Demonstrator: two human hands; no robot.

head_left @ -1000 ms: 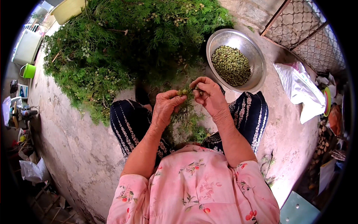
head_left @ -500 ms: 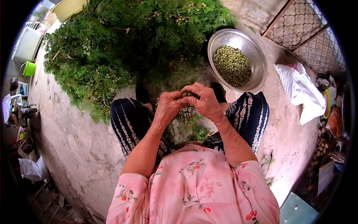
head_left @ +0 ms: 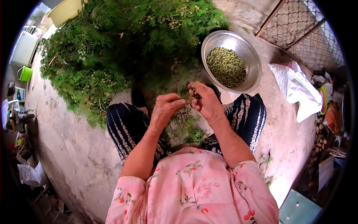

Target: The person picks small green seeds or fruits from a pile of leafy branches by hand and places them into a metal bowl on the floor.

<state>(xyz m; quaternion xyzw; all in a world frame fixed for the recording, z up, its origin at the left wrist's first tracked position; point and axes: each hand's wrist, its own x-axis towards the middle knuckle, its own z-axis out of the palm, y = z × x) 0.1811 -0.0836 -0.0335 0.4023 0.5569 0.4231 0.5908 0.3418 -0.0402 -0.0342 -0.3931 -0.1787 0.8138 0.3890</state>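
Observation:
Between my knees, my left hand point(head_left: 166, 109) pinches a small evergreen sprig, with its thumb and forefinger pressed together. Close beside it, my right hand point(head_left: 206, 100) curls its fingers around several small green cones point(head_left: 194, 93). The sprig is partly hidden by my fingers. Beyond my hands lies a large heap of green evergreen branches point(head_left: 82, 63), dotted with pale green cones. A wide metal basin point(head_left: 251, 80) stands right of the heap, with a mound of loose green cones point(head_left: 225, 67) in it.
Stripped bits of greenery point(head_left: 186, 130) lie on the concrete floor point(head_left: 74, 149) between my legs. White sacking point(head_left: 294, 86) and a wire mesh gate point(head_left: 294, 30) stand to the right. A bright green bucket point(head_left: 25, 73) is at the far left, a yellow tub point(head_left: 65, 13) behind the heap.
My hands have moved slightly apart. The right hand has turned and its fingers have curled up, showing the cones in them. The view has shifted a little, so the basin appears further left.

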